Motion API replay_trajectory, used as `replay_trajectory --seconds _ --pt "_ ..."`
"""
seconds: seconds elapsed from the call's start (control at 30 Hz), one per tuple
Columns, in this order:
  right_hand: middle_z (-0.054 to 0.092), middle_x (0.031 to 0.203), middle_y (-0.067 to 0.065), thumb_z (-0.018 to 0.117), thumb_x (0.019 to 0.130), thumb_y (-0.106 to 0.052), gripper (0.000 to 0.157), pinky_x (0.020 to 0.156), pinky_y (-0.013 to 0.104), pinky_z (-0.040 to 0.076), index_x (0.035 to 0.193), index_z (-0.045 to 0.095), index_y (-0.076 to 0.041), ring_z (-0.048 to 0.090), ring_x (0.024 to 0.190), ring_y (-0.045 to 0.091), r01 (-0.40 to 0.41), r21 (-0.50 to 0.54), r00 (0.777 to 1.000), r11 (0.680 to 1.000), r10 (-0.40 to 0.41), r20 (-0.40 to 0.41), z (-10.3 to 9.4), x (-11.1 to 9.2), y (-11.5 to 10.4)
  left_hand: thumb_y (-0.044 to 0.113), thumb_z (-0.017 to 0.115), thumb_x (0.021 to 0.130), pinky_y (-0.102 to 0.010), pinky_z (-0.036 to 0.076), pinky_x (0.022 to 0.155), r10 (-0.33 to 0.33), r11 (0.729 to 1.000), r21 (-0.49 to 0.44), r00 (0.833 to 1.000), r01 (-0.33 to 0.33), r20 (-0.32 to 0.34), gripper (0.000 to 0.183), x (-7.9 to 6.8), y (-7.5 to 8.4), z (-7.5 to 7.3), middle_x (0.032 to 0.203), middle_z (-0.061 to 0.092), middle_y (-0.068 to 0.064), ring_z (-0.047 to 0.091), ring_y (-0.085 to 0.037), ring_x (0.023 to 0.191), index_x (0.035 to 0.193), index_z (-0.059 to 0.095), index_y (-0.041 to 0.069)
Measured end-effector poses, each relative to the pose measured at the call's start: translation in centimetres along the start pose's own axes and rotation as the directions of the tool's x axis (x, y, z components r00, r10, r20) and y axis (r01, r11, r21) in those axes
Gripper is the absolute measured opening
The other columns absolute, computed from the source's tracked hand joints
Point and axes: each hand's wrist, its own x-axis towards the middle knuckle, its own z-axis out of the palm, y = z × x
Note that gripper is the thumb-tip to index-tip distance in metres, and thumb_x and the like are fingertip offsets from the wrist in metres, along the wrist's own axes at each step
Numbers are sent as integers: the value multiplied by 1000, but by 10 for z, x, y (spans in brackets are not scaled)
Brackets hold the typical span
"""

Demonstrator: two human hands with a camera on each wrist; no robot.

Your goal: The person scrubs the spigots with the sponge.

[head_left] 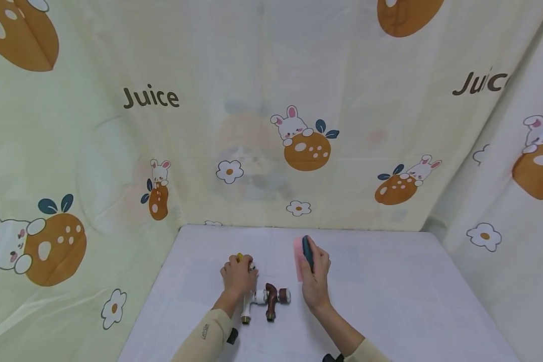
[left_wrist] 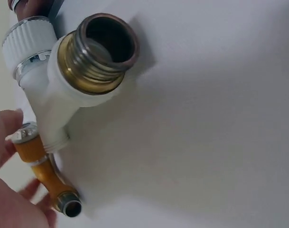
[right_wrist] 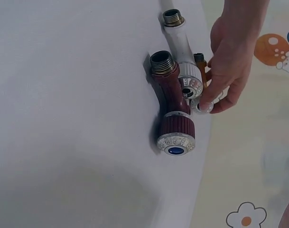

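Note:
My left hand (head_left: 238,275) grips a small yellow tap (left_wrist: 45,175) with a chrome-capped knob, its fingers around the knob end. In the right wrist view, the left hand (right_wrist: 233,64) has its fingertips at this knob. Beside it lies a white tap (head_left: 247,307), its threaded brass end large in the left wrist view. A brown tap (head_left: 271,301) lies to the right of the white one. My right hand (head_left: 315,281) holds a pink pad (head_left: 298,259) with a dark teal back (head_left: 307,253) upright above the table; it does not show in its own wrist view.
The taps lie close together on a white-covered table (head_left: 389,291). Behind and at both sides hangs a pale curtain (head_left: 199,151) printed with rabbits, oranges and flowers. Dark wrist bands (head_left: 232,336) show at the sleeves.

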Motion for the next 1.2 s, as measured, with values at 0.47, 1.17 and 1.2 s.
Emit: replay_trajectory --seconds 0.47,1.17,1.2 --pt "38 144 11 58 107 -29 55 103 49 36 159 42 -29 34 130 20 22 -7 1000 1000 -22 4 -6 3 3 20 69 97 -53 55 89 38 951 -307 999 -43 -23 47 3 13 -29 122 60 -23 66 -37 104 136 46 7" --pt "44 148 1 67 102 -26 52 103 47 40 152 54 -32 32 130 17 119 -6 967 993 -114 228 -6 2 -2 24 91 82 -53 47 115 501 636 -736 849 -231 166 88 -16 67 -82 137 68 4 64 -19 129 154 42 28" --pt "43 149 1 67 102 -26 53 101 47 39 153 53 -32 31 130 17 126 -12 963 992 -120 242 -6 2 -3 23 91 81 -53 48 114 498 634 -743 849 -217 176 88 -17 67 -82 137 68 4 65 -19 127 154 42 28"
